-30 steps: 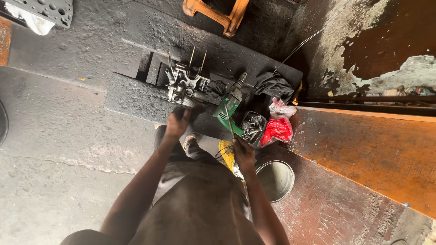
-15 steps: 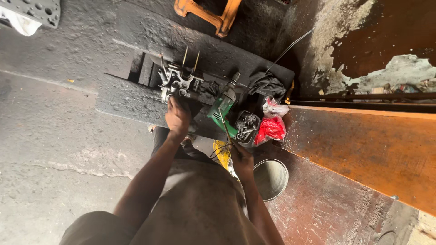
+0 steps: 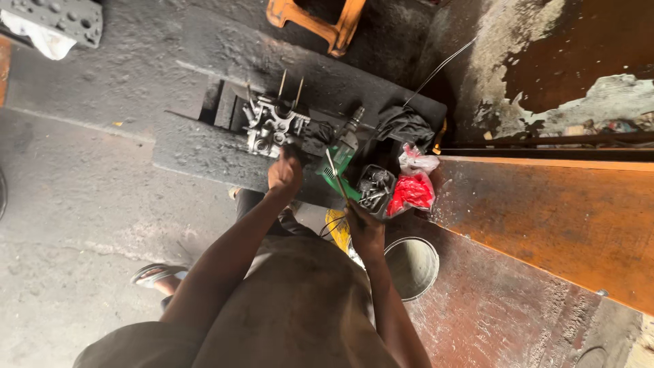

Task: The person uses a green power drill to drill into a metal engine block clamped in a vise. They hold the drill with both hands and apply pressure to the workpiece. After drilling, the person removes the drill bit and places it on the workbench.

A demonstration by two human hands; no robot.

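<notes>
A grey metal engine part (image 3: 271, 126) with upright studs lies on a dark, grimy workbench (image 3: 204, 153). My left hand (image 3: 285, 172) is closed right at the near edge of that part, touching it; what it grips is hidden. My right hand (image 3: 364, 228) is shut on a thin rod-like tool (image 3: 336, 177) that slants up across a green power drill (image 3: 340, 160) lying on the bench. Beside the drill stands a small black box of metal bits (image 3: 375, 189).
A red plastic bag (image 3: 411, 192) and a dark cloth (image 3: 405, 124) lie at the bench's right end. A round bucket (image 3: 411, 267) stands by my right arm. A rusty orange panel (image 3: 545, 218) runs along the right. An orange stool (image 3: 320, 20) stands beyond.
The view has shifted, so the bench sits higher and closer. My left hand stays at the engine part, and my right hand now shows the thin tool slanting over the drill.
</notes>
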